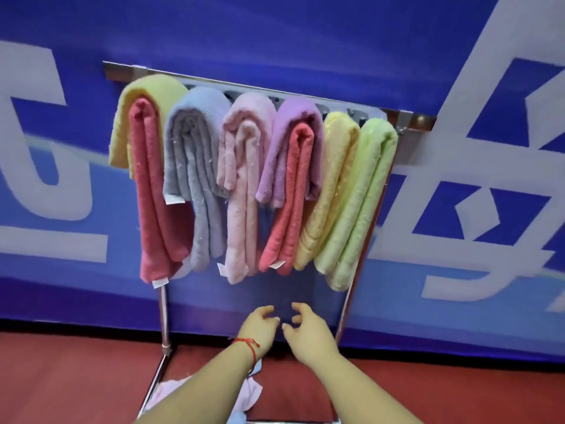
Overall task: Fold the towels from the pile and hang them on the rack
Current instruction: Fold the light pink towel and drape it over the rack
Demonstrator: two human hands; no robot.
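Red floor [76,377] and a blue banner [305,35] with big white letters fill the room behind my metal rack [164,316].

Folded towels [244,185] in yellow, red, grey, pink, purple and green hang side by side on the top bar, touching each other. My left grip [260,328] and right grip [305,335] hover below them, near each other, both released with loosely curled fingers and grasping nothing. I see the pile [171,393] of pink and blue cloth on the floor inside the rack base, under my left arm.
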